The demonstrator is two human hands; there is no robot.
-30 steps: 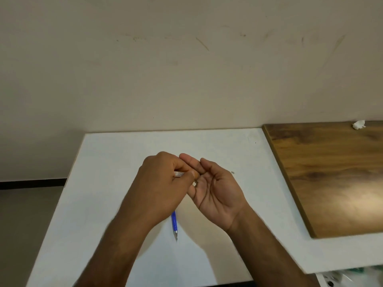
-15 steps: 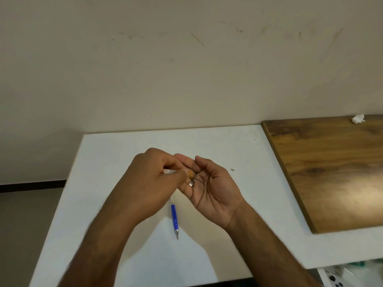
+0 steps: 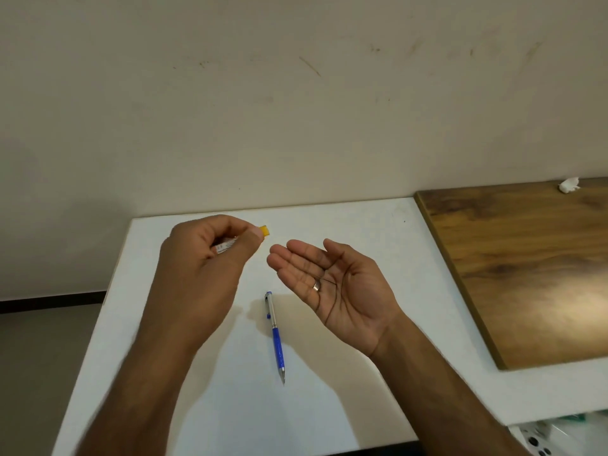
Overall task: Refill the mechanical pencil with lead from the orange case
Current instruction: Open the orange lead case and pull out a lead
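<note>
Lead tipped out into palm, pencil parked on table.
Left hand (image 3: 204,258) clenched round orange case (image 3: 263,231); right hand (image 3: 332,284) flat and cupped so thin lead (image 3: 325,282) and small metal cap (image 3: 316,286) don't roll off. Mechanical pencil (image 3: 275,334) lies between them on white table (image 3: 362,225), untouched.

Glossy wood board (image 3: 533,271), matt table (image 3: 329,406).

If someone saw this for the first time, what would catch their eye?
Two bare hands over the white table: the left hand pinches the orange lead case, and the right hand lies open, palm up, with thin leads across it. Between them lies the blue mechanical pencil, tip toward the viewer.
</note>
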